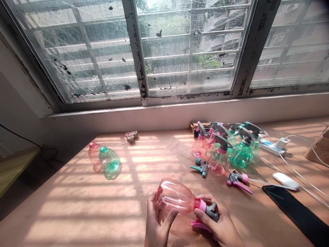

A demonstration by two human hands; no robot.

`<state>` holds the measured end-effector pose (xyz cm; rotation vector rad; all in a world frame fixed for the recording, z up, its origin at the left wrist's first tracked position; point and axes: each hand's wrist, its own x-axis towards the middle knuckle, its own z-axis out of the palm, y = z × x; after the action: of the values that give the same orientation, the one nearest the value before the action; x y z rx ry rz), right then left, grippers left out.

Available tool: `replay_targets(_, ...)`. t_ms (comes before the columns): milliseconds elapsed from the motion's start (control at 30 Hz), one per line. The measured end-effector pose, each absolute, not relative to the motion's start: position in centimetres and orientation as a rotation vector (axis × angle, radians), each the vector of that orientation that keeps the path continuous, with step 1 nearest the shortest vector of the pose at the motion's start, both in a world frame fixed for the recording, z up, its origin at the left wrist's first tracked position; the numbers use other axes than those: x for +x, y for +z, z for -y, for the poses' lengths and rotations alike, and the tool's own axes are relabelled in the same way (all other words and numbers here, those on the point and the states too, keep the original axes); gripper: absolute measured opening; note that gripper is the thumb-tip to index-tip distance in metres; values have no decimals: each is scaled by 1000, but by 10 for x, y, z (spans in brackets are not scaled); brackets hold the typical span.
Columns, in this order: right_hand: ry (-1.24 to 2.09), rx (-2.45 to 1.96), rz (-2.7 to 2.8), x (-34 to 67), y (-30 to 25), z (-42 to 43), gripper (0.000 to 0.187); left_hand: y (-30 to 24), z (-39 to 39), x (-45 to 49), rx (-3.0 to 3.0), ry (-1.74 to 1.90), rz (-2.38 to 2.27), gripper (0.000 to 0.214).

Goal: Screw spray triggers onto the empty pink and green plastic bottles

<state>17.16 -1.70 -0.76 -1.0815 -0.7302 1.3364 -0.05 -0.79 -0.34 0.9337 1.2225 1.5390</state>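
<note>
A clear pink spray bottle (174, 197) lies on its side in my hands, low in the middle of the view. My left hand (158, 224) wraps its round body. My right hand (218, 224) is closed on the grey and pink spray head (209, 214) at the bottle's neck. Just above the wooden table (77, 206), both hands hold it near the front edge.
A headless green bottle (110, 164) and pink bottle (94, 155) lie at the left. Several assembled pink and green spray bottles (226, 147) stand at the right, with loose spray heads (200, 167) (239, 180) before them. A power strip (272, 146), mouse (285, 179) and black phone (295, 211) lie far right.
</note>
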Motion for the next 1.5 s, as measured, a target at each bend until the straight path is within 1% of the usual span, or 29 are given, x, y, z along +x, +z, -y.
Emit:
replay_targets(200,1348,-1075,688,171,-7,17,60,-14,4,-7,995,1547,-1221,80)
replay_targets(367,1360,-1093,666,172,-10,16,65,-20,4,-10,991,1478,-1169,85)
replay_targets(600,1412,-1063,658,174,-12,15,65,-21,3,-7,1045,1471,-1224,79)
replay_targets(833,1376,-1092,674,174,-8,16,65,-20,5,-7,1006,1491,-1167,85)
replay_targets(1000,1332,-1097,723,176,-6,16,63,-19,7,-8,1095,1493,-1212,78)
replay_targets(1167,1369,-1084,722,174,-6,16,61,-17,6,-5,1032,1504,-1209,88)
replay_targets(1300,1363,-1085,734,171,-5,17,61,-15,4,-5,1013,1540,-1243,86)
replay_targets(1500,1398,-1110,675,173,-6,16,68,-15,4,-7,1106,1513,-1179,86)
